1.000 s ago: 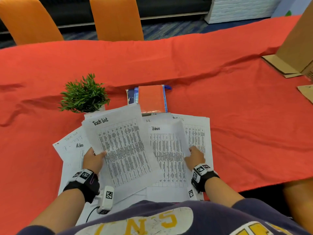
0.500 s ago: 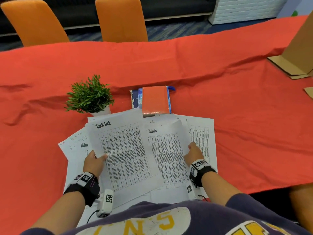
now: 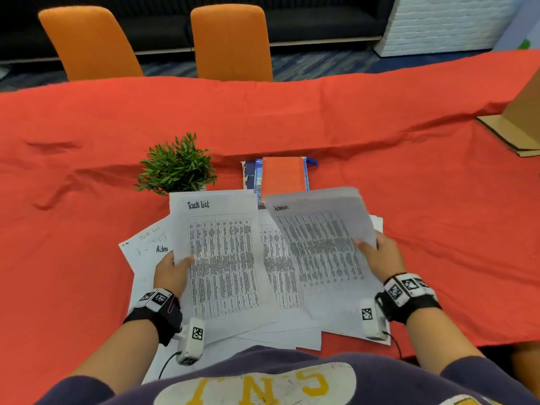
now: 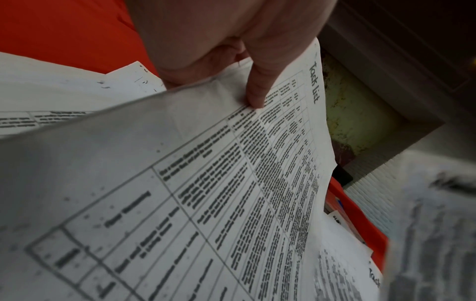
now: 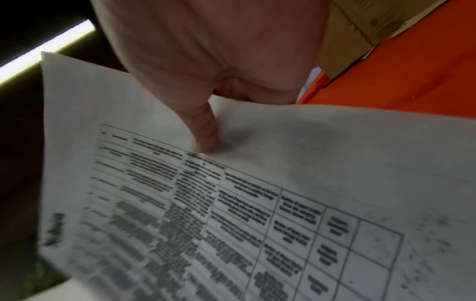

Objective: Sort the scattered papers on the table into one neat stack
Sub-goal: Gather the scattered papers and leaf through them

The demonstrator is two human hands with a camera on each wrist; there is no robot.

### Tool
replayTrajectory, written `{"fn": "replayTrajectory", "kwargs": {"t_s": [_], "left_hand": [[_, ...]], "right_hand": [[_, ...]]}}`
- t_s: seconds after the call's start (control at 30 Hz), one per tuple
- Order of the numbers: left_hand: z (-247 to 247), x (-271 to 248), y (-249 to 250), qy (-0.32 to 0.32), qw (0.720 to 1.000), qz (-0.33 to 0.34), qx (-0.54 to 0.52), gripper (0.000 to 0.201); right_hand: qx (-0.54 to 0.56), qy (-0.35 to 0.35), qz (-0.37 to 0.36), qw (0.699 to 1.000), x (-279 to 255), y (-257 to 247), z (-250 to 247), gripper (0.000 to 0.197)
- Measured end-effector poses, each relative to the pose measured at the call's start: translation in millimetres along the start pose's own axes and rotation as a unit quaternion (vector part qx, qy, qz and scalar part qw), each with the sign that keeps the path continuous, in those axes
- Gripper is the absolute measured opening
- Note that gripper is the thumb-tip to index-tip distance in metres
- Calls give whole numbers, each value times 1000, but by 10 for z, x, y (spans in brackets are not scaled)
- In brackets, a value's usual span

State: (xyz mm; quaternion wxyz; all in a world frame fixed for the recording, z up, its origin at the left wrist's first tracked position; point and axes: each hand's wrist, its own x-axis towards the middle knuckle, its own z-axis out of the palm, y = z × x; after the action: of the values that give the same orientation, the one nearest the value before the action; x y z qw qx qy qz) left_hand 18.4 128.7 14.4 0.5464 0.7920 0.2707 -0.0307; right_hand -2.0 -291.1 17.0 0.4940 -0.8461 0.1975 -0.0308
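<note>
White printed sheets lie fanned out on the red tablecloth (image 3: 87,229) in front of me. My left hand (image 3: 172,267) pinches the left edge of a "Task List" sheet (image 3: 222,258), thumb on top (image 4: 255,89). At the same time my right hand (image 3: 380,255) pinches the right edge of an "Admin" sheet (image 3: 321,247) and holds it lifted and tilted, thumb on its face (image 5: 203,130). More sheets (image 3: 143,247) lie flat under both, partly hidden.
A small green plant (image 3: 175,168) stands just behind the papers on the left. An orange notebook on blue booklets (image 3: 282,176) lies behind the papers. A cardboard box (image 3: 523,118) sits at the far right. Two orange chairs (image 3: 230,42) stand beyond the table.
My right hand has picked the Admin sheet up off the pile and swung it up and to the right. The left hand keeps its hold on the Task List sheet.
</note>
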Motion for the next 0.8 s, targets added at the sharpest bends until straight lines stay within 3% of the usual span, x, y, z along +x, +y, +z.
{"fn": "replayTrajectory", "kwargs": {"t_s": [0.1,0.23,0.3,0.43,0.5,0.6,0.7,0.73,0.8], "left_hand": [[1,-7,134,-1,1000,21,0,23],[14,-10,290,-40,998,42,-20,22],[47,-16,352,-55,997,41,-29,15],[120,-96,494,-97,992,34,-66,9],[135,-169,553,-112,991,35,-63,11],[116,-232,542,-127,989,14,-72,28],[66,-222,442,-140,987,-11,-80,69],[52,-225,415,-137,988,-1,-65,67],[34,-193,325,-123,992,37,-6,44]], "right_hand": [[101,-7,-24,995,-24,-306,-113,19],[228,-79,0,971,-56,-643,96,22],[215,-105,12,971,-70,-742,311,25],[84,-173,22,981,-146,-813,763,37],[84,-181,25,980,-209,-855,937,31],[80,-160,22,984,-281,-914,1131,38],[81,-153,33,984,-351,-939,1270,33],[82,-154,40,984,-371,-936,1311,31],[87,-162,50,982,-417,-947,1390,30]]}}
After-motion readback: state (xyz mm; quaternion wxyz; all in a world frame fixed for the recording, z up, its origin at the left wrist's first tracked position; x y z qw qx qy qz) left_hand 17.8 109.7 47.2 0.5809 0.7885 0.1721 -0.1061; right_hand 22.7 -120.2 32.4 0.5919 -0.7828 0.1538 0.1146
